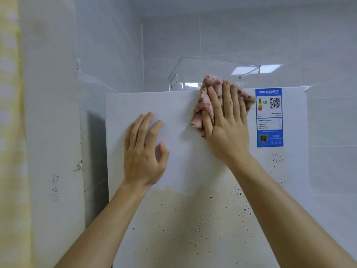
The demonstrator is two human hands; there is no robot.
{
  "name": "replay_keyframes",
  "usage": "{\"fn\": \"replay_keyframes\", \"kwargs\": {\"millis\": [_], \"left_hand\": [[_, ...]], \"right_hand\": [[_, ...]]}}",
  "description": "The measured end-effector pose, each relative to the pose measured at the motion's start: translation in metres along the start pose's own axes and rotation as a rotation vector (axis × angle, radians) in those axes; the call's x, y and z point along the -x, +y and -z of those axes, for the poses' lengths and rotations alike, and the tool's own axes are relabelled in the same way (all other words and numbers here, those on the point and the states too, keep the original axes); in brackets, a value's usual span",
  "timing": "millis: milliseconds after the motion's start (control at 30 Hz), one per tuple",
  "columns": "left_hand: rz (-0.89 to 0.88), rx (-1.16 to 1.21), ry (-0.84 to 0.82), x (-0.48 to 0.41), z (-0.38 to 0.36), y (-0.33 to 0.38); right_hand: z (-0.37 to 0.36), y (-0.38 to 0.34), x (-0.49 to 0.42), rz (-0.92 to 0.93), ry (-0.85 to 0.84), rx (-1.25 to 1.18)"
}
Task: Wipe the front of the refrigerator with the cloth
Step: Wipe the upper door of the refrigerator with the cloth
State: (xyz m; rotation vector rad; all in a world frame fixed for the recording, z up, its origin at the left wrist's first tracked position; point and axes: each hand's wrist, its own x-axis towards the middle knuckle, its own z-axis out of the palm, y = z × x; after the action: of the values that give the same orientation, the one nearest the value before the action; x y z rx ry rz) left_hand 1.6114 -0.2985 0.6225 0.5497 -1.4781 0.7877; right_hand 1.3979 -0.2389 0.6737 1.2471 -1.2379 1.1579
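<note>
Now | refrigerator front (pixel 179 113): dark specks (pixel 201 223) low | right hand (pixel 227 128) flat, pressing cloth (pixel 207 105) | left hand (pixel 144 153) flat on front | tiled walls (pixel 251 35)

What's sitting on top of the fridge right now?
A clear plastic bin stands on top of the refrigerator. The cloth under the right hand covers part of its front; the top surface is hidden.

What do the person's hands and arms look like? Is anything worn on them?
Nothing worn shows. The left hand and right hand have no gloves or rings. The left forearm and right forearm are bare to the picture's edge: no sleeve, watch or bracelet.
</note>
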Motion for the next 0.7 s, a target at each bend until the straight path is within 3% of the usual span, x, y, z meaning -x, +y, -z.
{"fn": "replay_keyframes", "kwargs": {"millis": [200,400,567,700], "left_hand": [[0.022,-0.009,-0.005,0.001,-0.002,0.004],[0.048,-0.001,0.012,-0.001,-0.004,0.019],[0.025,-0.001,-0.016,-0.008,-0.01,0.032],[0.043,0.004,-0.019,-0.009,-0.013,0.038]], "right_hand": [[0.0,0.008,0.074,-0.031,0.055,-0.171],[0.012,0.027,0.116,0.038,0.02,-0.106],[0.012,0.03,0.069,0.014,0.09,-0.107],[0.014,0.038,0.011,-0.121,0.022,-0.079]]}}
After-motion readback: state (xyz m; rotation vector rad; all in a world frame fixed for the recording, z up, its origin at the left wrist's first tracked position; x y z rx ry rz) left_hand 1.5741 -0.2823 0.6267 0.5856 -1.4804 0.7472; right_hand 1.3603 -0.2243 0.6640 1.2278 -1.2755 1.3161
